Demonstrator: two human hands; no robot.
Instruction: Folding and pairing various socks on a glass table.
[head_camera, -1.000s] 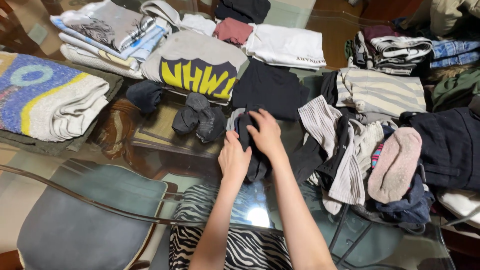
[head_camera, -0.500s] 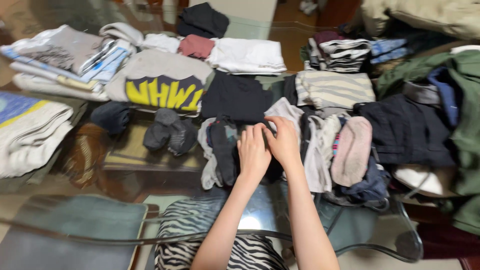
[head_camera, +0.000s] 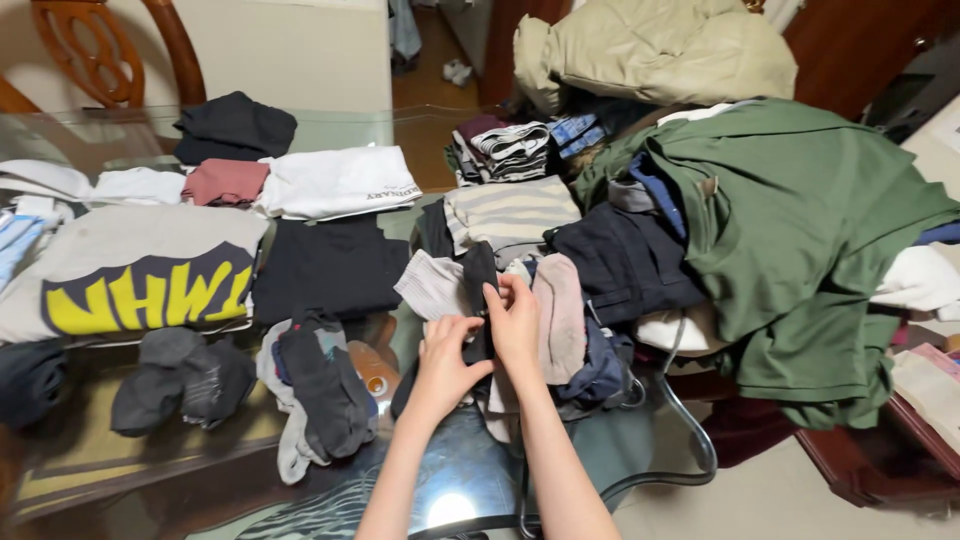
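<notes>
Both my hands meet over a loose heap of socks and small clothes on the glass table (head_camera: 60, 455). My right hand (head_camera: 515, 322) and my left hand (head_camera: 443, 368) both pinch a long dark sock (head_camera: 479, 272) that lies across the heap. A ribbed grey sock (head_camera: 432, 286) sits just left of it. A pink sock (head_camera: 561, 312) lies just right of it. A bundle of dark socks on a grey cloth (head_camera: 318, 385) rests left of my left hand, untouched.
Folded tops fill the far side: a grey shirt with yellow letters (head_camera: 130, 270), a black one (head_camera: 330, 265), a white one (head_camera: 335, 180) and a striped one (head_camera: 510, 210). Rolled dark socks (head_camera: 180, 385) lie at left. A green garment (head_camera: 800, 220) and a beige jacket (head_camera: 650, 50) pile up at right.
My view has swung right. Both hands left the dark sock bundle, moved right to the loose heap and took hold of a long dark sock.
</notes>
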